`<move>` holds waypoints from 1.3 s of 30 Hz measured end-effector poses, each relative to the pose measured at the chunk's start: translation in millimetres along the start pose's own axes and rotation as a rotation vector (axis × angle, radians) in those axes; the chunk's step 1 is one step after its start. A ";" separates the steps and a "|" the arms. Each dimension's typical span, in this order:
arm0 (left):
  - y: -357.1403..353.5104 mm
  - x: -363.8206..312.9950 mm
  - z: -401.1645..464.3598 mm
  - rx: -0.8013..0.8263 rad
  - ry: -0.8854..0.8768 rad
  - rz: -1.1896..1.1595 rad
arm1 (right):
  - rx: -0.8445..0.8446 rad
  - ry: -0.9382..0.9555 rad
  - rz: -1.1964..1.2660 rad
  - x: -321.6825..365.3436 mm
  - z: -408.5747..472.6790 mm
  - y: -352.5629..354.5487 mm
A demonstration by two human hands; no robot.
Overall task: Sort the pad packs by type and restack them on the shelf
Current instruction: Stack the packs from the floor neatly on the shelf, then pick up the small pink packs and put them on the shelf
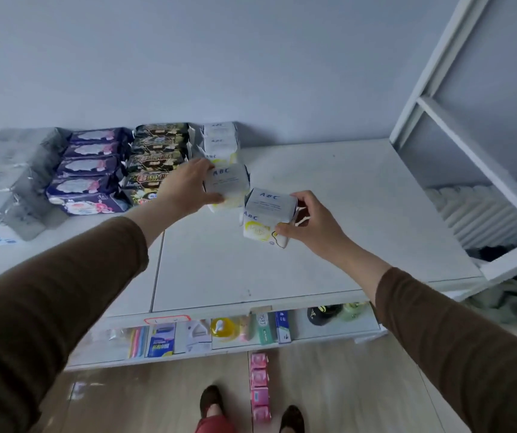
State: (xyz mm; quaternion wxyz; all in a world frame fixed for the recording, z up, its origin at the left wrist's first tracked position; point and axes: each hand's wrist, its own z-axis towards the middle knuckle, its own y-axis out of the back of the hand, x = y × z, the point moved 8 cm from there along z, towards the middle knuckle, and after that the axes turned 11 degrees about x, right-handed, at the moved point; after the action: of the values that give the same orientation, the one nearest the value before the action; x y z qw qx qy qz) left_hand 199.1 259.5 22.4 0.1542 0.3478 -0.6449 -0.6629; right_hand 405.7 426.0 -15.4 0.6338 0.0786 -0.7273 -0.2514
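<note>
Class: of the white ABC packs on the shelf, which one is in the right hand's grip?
The ABC pack nearest the shelf's front, standing apart from the row, held by the right hand.

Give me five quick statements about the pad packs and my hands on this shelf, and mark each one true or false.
1. The left hand grips a white ABC pad pack. True.
2. The right hand is empty. False: it holds another white ABC pack.
3. The dark blue packs sit left of the black packs. True.
4. The black packs lie on the floor. False: they are lined up on the white shelf.
5. A row of pink packs lies on the floor near the person's shoes. True.
</note>
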 end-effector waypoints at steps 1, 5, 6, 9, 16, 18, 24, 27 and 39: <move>4.4 3.2 12.3 -0.010 -0.001 0.057 | 0.004 -0.004 -0.001 -0.7 11.6 -0.9; 3.6 17.8 58.0 0.000 0.000 0.244 | 0.003 -0.042 -0.009 -6.2 48.3 -7.0; 0.8 21.7 67.5 0.003 -0.006 0.266 | 0.002 -0.049 -0.007 -7.7 55.3 -10.1; -8.2 33.1 91.1 0.008 -0.030 0.308 | 0.018 -0.048 -0.030 -8.6 74.1 -21.3; -17.1 55.1 116.9 -0.010 -0.047 0.315 | 0.058 -0.047 -0.099 -4.8 120.5 -40.2; -19.3 57.0 117.5 0.001 -0.059 0.328 | 0.091 -0.048 -0.114 -3.1 133.3 -48.6; -15.6 66.7 117.2 0.194 -0.089 0.274 | 0.175 -0.079 -0.150 -5.1 162.1 -67.1; -0.8 72.1 107.9 0.173 -0.107 0.205 | 0.148 -0.087 -0.189 -8.2 171.4 -68.7; 0.5 40.8 21.1 -0.054 -0.142 0.010 | -0.018 -0.057 -0.377 16.9 123.2 -62.2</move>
State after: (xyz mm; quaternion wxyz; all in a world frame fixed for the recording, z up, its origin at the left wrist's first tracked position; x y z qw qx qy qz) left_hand 156.0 248.6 10.6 0.1208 0.2923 -0.6377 -0.7023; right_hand 271.4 397.9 -38.1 0.5551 0.2007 -0.7151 -0.3745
